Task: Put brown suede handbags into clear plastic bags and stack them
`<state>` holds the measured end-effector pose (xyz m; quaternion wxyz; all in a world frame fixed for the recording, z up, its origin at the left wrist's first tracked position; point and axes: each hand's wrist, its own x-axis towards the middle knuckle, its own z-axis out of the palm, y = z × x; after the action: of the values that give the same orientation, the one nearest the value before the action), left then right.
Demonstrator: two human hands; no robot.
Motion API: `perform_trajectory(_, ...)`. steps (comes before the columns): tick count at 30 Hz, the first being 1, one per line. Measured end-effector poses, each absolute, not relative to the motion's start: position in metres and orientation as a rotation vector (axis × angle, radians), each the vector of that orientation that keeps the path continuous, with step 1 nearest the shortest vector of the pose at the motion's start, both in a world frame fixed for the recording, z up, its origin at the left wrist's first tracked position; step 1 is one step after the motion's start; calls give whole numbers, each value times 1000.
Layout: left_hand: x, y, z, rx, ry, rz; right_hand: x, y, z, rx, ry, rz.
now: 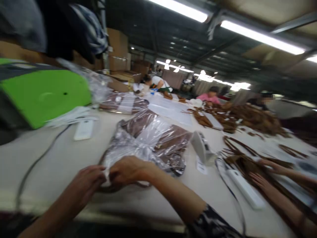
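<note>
At the near edge of the tabletop (pixel 56 158), your left hand (pixel 89 181) and right hand (pixel 128 170) pinch closed on the end of the clear bag (pixel 151 142). Judged light, limp, slippery: grip the bunched film. Beyond, a green machine (pixel 44 96) stands left.

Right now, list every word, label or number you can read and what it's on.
None legible; the picture is motion-blurred.
White tag on the table: too blurred.
White label on the far bag: too blurred.
Plastic bag held by left hand and right hand: no print visible.
</note>
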<state>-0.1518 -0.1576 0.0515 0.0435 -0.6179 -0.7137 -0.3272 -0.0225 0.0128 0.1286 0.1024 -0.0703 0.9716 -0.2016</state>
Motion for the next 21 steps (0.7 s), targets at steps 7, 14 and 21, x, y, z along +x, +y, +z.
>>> perform_trajectory(7, -119, -180, 75, -1973, -2308, -783, -14, 21, 117, -143, 2877, -794)
perform_trajectory(14, -83, -177, 72, -1596, -2488, -843, -11, 13, 117, -192, 3010, -752)
perform_trajectory(21, -82, -170, 54, -1461, -2738, -1023, -19, 5, 120, -196, 2941, -918)
